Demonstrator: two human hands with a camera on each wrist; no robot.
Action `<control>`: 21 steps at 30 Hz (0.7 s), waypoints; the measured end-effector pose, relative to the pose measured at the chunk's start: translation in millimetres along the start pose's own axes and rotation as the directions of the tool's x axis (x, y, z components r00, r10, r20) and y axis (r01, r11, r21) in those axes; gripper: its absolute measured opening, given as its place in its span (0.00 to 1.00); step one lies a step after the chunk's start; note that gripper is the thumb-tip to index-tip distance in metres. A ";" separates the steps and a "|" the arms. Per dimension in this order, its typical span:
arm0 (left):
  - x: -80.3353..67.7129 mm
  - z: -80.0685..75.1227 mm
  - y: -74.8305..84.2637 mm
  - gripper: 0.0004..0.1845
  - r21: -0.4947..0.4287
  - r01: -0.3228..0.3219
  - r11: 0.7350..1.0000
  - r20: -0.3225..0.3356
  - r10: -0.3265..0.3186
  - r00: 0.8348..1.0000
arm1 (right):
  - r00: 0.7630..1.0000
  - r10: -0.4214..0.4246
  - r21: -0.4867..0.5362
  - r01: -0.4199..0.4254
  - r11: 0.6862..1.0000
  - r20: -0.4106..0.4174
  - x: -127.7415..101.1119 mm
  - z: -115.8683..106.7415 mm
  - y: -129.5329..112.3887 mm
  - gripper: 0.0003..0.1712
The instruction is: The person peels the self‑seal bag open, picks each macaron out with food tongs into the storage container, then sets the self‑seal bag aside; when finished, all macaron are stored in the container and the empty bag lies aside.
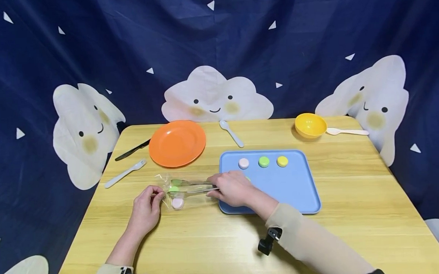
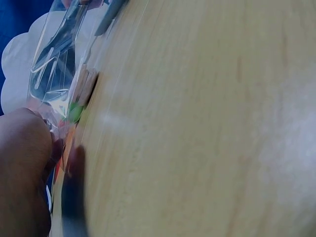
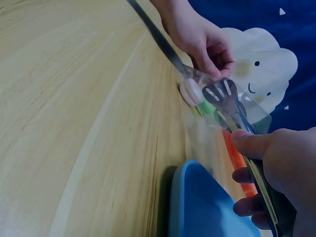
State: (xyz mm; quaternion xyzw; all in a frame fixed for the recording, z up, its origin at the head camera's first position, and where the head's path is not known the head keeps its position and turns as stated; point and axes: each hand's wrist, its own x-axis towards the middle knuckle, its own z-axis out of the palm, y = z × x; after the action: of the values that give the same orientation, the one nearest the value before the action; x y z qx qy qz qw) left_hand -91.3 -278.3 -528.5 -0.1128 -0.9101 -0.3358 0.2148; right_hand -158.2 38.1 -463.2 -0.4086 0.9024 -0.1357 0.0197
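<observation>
My left hand [image 1: 146,207] pinches the edge of a clear plastic bag [image 1: 196,200] lying left of the blue tray [image 1: 280,191]. A pale pink macaron [image 1: 178,203] and a green macaron [image 1: 173,189] sit at the bag's left end. My right hand [image 1: 233,188] grips a pair of tongs [image 1: 197,191] over the tray's left edge, the slotted ends reaching left over the bag beside the macarons. In the right wrist view one slotted tong head [image 3: 222,94] overlaps the green macaron [image 3: 207,106]. Whether the tongs touch a macaron, I cannot tell.
On the tray, pink [image 1: 243,163], green [image 1: 263,161] and yellow [image 1: 282,161] macarons form a back row; my right hand mostly hides another green piece. Behind lie an orange plate [image 1: 177,143], black knife [image 1: 132,150], fork [image 1: 125,173], spoon [image 1: 231,133], yellow bowl [image 1: 310,125] and white spoon [image 1: 347,131].
</observation>
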 end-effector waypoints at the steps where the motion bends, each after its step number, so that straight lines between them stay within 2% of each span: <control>1: -0.2 0.2 -0.3 0.02 -0.001 -0.006 1.000 -0.002 0.006 1.000 | 1.000 0.003 -0.001 -0.003 1.000 0.005 1.2 0.3 -0.7 0.18; 11: -1.5 1.7 -3.7 0.07 -0.032 -0.047 0.998 -0.016 0.047 0.999 | 0.999 0.020 0.000 -0.020 1.000 0.042 11.1 -2.4 -1.2 0.15; 21: 2.6 1.9 -2.9 0.02 -0.034 -0.062 0.997 -0.006 0.062 0.998 | 1.000 0.002 -0.065 0.000 0.998 0.029 16.6 -1.0 3.1 0.14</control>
State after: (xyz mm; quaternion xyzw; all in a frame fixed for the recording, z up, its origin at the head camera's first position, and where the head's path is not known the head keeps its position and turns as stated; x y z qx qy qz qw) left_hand -95.2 -279.0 -530.3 -0.1440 -0.8998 -0.3448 0.2254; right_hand -171.6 28.0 -461.9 -0.4103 0.9062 -0.1003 0.0195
